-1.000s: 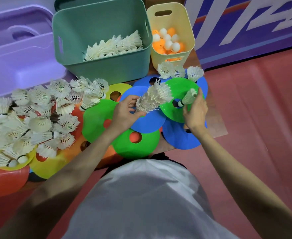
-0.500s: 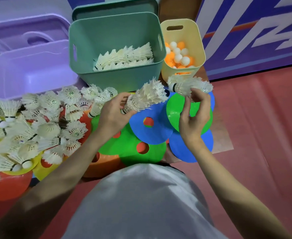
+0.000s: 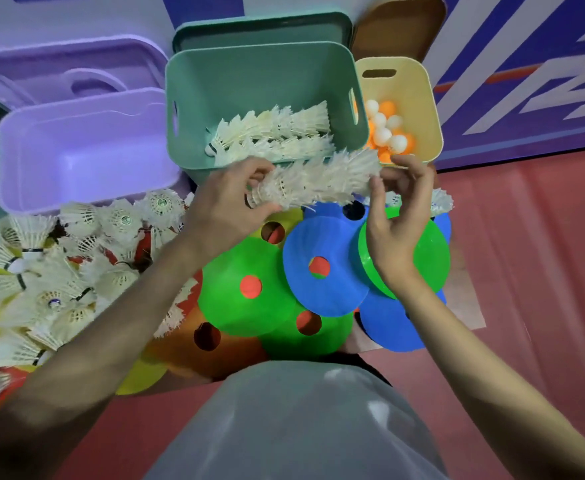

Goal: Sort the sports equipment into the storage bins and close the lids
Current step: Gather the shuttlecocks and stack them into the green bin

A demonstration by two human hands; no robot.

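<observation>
A nested stack of white shuttlecocks (image 3: 322, 180) lies sideways just in front of the green bin (image 3: 260, 74). My left hand (image 3: 225, 206) grips the stack's left end, and my right hand (image 3: 395, 216) pinches its right end. The green bin holds rows of stacked shuttlecocks (image 3: 273, 133). Table tennis balls (image 3: 388, 133), white and orange, fill the yellow bin (image 3: 419, 98) on the right. The purple bin (image 3: 87, 147) on the left is empty. Loose shuttlecocks (image 3: 59, 271) are heaped at the left. Flat disc cones (image 3: 318, 265) in green, blue, orange and yellow lie under my hands.
A purple lid (image 3: 76, 71) and a green lid (image 3: 263, 29) stand behind their bins, and a brown lid (image 3: 398, 29) stands behind the yellow bin. A blue and white banner (image 3: 526, 64) runs along the right. The floor (image 3: 526, 271) is red.
My right hand brought its shuttlecocks to the left-hand stack, joining them into one long stack. Both hands rose toward the green bin's front rim. The camera tilted up.
</observation>
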